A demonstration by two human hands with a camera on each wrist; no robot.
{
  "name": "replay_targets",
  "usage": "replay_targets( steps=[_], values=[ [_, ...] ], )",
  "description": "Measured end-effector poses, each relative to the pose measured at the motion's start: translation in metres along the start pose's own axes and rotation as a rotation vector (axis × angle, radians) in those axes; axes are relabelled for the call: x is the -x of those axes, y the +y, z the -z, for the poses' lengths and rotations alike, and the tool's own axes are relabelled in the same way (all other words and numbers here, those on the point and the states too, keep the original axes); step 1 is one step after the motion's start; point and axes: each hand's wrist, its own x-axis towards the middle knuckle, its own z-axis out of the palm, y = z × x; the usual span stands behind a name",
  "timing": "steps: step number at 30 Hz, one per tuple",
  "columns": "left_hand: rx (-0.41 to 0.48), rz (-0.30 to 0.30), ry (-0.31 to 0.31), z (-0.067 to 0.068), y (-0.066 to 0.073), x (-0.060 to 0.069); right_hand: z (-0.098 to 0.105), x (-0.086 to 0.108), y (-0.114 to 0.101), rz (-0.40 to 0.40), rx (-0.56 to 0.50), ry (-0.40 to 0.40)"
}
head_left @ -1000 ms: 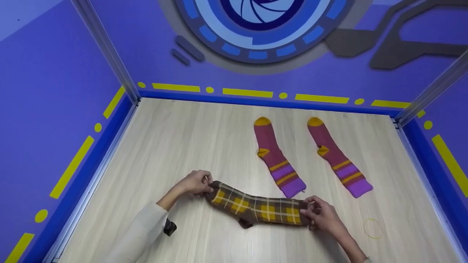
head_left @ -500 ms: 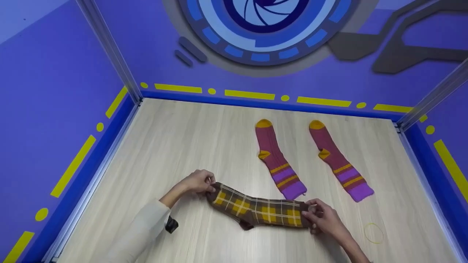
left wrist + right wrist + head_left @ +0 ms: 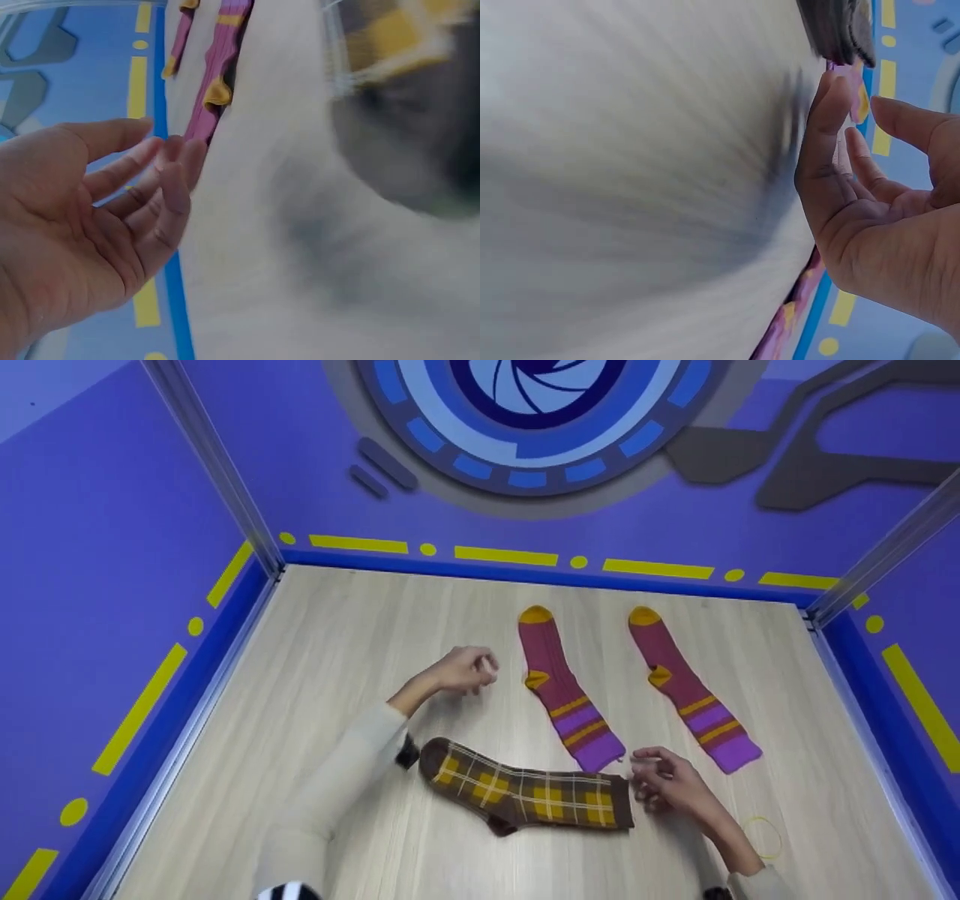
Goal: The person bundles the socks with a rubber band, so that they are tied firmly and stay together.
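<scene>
A brown and yellow plaid sock lies flat near the front of the table, toe to the left and cuff to the right. Beyond it lie two matching maroon socks with yellow toes and purple cuffs, the left maroon sock and the right maroon sock. My left hand hovers with nothing in it, left of the left maroon sock; its fingers are loosely bent in the left wrist view. Just right of the plaid cuff, my right hand is off the sock, fingers loosely curved and holding nothing.
A thin yellow rubber band lies on the table to the right of my right hand. Blue and purple panels wall the table at the back and both sides, with metal posts at the back corners.
Both hands have let go of the plaid sock, which stays flat in place. My left hand has moved up and right toward the left maroon sock; my right hand has shifted slightly off the cuff.
</scene>
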Motion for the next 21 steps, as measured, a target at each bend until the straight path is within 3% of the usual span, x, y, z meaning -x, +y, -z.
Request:
replay_targets(
  steps=[4, 8, 13, 15, 16, 21],
  values=[
    [0.005, -0.011, 0.013, -0.016, 0.004, -0.041, -0.003, -0.012, -0.003, 0.014, 0.005, 0.017],
    [-0.034, 0.02, -0.062, -0.032, 0.012, -0.065, -0.007, -0.023, -0.007, 0.01, 0.051, 0.051],
    [-0.16, 0.049, -0.156, -0.045, 0.019, -0.079, -0.01, -0.031, -0.013, 0.004, 0.168, 0.099],
    [-0.171, 0.061, -0.157, -0.049, 0.019, -0.081, -0.011, -0.032, -0.016, 0.01, 0.216, 0.109],
    [-0.175, 0.059, -0.146, -0.056, 0.002, -0.093, -0.012, -0.033, -0.017, 0.009, 0.235, 0.113],
    [-0.199, 0.093, -0.121, -0.054, -0.003, -0.086, -0.013, -0.037, -0.017, -0.021, 0.253, 0.139]
  ],
)
